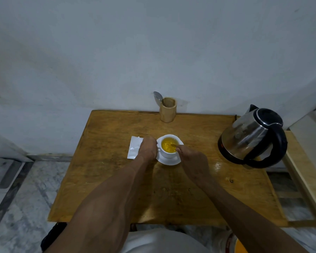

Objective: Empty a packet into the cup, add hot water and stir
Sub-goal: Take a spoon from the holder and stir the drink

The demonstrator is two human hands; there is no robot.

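A small white ceramic cup (pixel 169 149) full of yellow liquid sits on a round white saucer (pixel 169 160) near the middle of the worn wooden counter (pixel 117 179). The left hand (pixel 149 147) is at the cup's left side, its grip curled closed around the cup's handle. The right hand (pixel 192 162) reaches in from the cup's near right, fingertips pinched together on the stem of a thin spoon (pixel 172 145) whose far end dips into the liquid; the spoon shows only faintly through the yellow.

Just left of the cup, partly under the left hand, lies a flat white rectangular packet (pixel 134 147), its far edge looking torn. Beyond the cup, at the counter's back edge against the pale wall, stands a cylindrical bamboo holder (pixel 167 110) with a metal spoon bowl (pixel 157 96) sticking up from it. Well to the right of the cup stands a stainless steel electric kettle (pixel 252 136) with a black lid and black handle, the handle toward the near right.
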